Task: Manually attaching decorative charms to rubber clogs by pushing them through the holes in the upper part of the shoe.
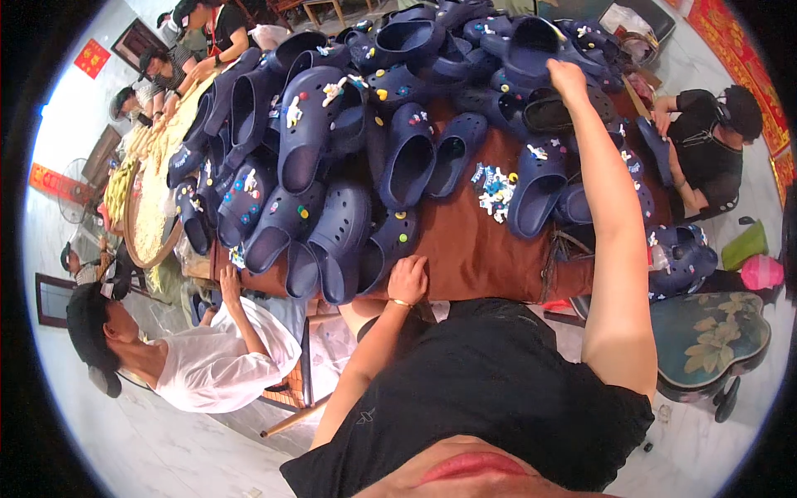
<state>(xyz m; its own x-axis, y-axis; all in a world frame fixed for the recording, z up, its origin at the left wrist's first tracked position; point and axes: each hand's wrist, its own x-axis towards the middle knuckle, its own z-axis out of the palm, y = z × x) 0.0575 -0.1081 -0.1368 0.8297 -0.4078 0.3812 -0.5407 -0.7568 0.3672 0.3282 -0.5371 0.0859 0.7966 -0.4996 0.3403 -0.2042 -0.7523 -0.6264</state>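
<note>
A heap of navy foam clogs (332, 124) covers most of the table, many with small colourful charms on their uppers. My right arm stretches far across it, and my right hand (568, 81) is closed at the edge of a navy clog (531, 51) at the back of the heap. The fingertips are partly hidden there. At the table's near edge my left hand (408, 280) rests on the brown cloth (473, 257), fingers laid out and holding nothing, just beside a charmed clog (390, 242). A small pile of white, blue and yellow charms (496, 194) lies on the cloth, left of another clog (538, 189).
A person in white (207, 357) sits at the left; another in black (706, 149) handles a clog at the right. Further people work by a round tray (154, 224) at the far left. A padded chair (706, 340) stands at right, near a pink item (761, 272).
</note>
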